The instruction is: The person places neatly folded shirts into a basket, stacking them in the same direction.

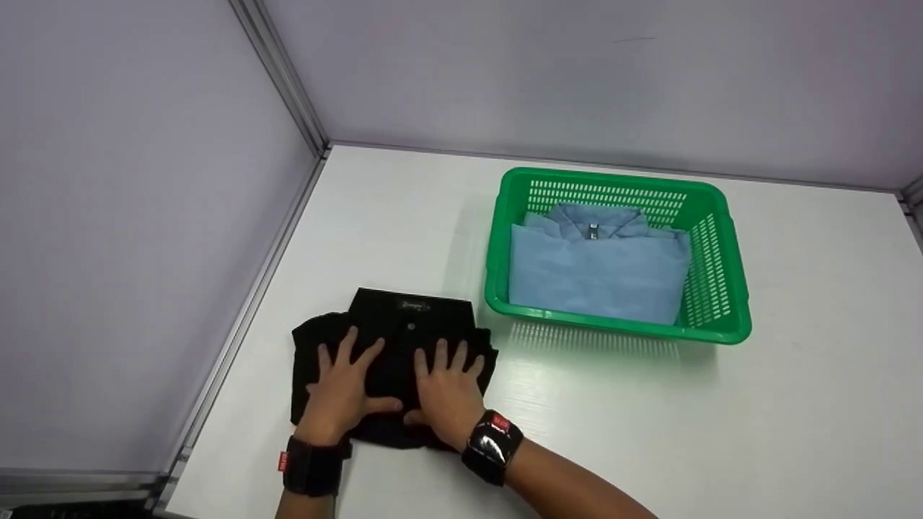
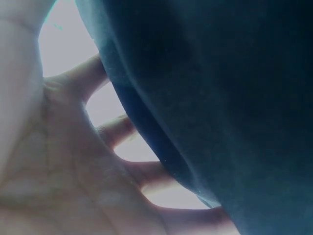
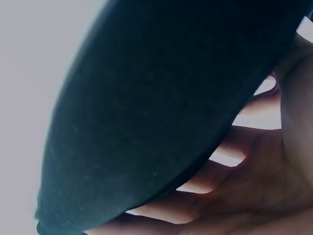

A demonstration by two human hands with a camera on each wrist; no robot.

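A folded black shirt [image 1: 389, 375] lies on the white table at the lower left of the head view, its collar with a small label toward the back. My left hand [image 1: 340, 393] rests on its left half with spread fingers. On the right half lies my right hand [image 1: 451, 393], its fingers spread too. Dark cloth [image 2: 186, 107] fills much of the left wrist view, in front of the left fingertips. In the right wrist view the dark cloth [image 3: 146, 117] likewise covers the fingertips.
A green plastic basket [image 1: 737, 288] stands behind and to the right of the black shirt. Inside it lies a folded light blue shirt [image 1: 598, 277], collar toward the back. Pale panels [image 1: 577, 79] border the white table [image 1: 815, 404] at the back and left.
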